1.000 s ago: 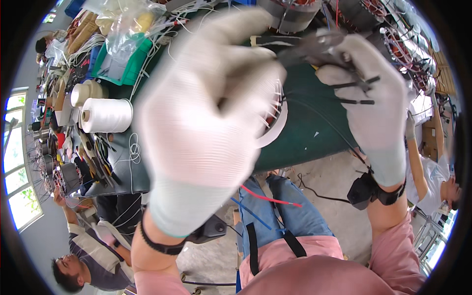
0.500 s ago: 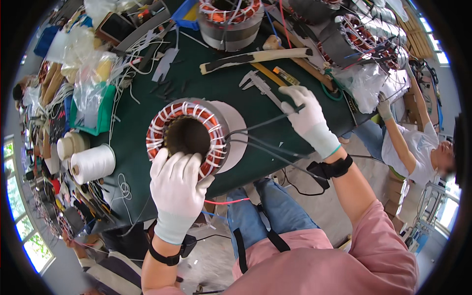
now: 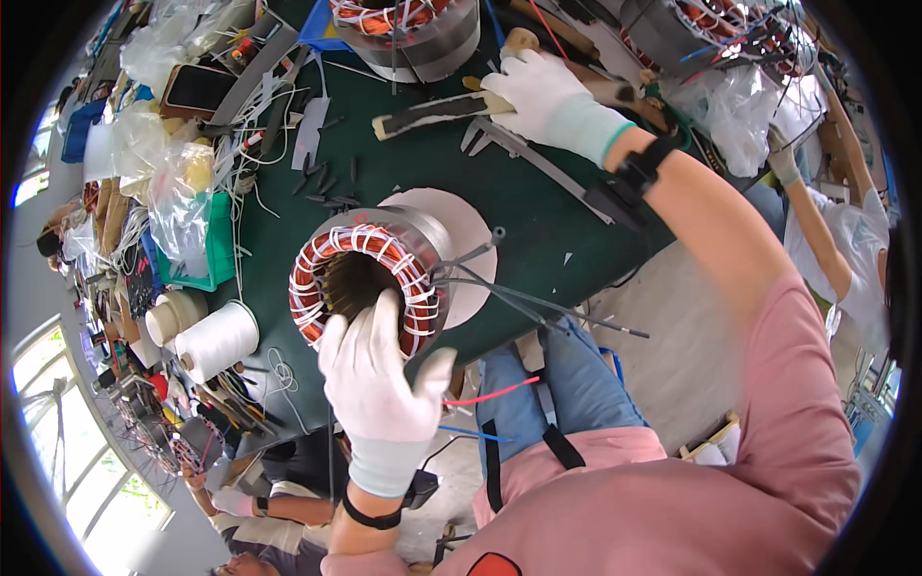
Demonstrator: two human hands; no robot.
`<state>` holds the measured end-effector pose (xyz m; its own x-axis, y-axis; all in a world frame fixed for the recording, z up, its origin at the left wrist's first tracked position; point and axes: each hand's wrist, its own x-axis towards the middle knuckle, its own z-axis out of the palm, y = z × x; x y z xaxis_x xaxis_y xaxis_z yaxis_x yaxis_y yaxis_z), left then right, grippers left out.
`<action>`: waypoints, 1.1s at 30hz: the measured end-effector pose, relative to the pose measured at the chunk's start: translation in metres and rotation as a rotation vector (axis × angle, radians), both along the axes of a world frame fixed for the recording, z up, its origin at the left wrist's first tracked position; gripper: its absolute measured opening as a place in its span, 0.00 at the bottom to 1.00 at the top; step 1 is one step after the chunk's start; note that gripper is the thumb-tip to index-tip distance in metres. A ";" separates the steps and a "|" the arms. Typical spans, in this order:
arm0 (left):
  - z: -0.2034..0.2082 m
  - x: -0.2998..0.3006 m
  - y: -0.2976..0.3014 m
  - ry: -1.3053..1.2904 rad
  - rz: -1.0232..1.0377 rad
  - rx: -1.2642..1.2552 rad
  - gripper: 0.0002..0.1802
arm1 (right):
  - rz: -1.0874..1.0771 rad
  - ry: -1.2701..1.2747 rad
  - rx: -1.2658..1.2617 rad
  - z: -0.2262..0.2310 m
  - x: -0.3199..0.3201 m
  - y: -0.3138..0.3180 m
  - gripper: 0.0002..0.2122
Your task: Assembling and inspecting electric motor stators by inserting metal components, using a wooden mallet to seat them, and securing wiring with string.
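Observation:
A motor stator (image 3: 370, 278) with red-and-white bound copper windings stands on a white disc (image 3: 466, 230) on the green table (image 3: 538, 230). My left hand (image 3: 379, 384), in a white glove, rests on the stator's near rim with fingers spread and thumb apart, holding nothing. Dark lead wires (image 3: 538, 305) run from the stator past the table's edge to the right. My right hand (image 3: 547, 96), also gloved, reaches to the far side and closes over the end of a long wooden bar (image 3: 432, 110). A metal caliper (image 3: 523, 156) lies just in front of that hand.
A second stator (image 3: 408, 29) stands at the far edge. White thread spools (image 3: 216, 341), a green tray (image 3: 216, 252) and plastic bags (image 3: 158, 178) crowd the left. Another person's gloved arm (image 3: 816, 221) works at the right; a further person (image 3: 250, 509) sits lower left.
Both hands came down from in front of the camera. My left hand stayed on the stator's near rim; my right hand moved from the caliper farther away onto the wooden bar.

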<state>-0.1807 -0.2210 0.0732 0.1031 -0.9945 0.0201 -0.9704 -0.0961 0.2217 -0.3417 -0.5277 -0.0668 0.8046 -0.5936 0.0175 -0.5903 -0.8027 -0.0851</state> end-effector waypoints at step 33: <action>-0.026 0.087 -0.045 0.266 0.177 -0.179 0.31 | -0.665 -0.733 1.304 0.128 -0.035 0.158 0.38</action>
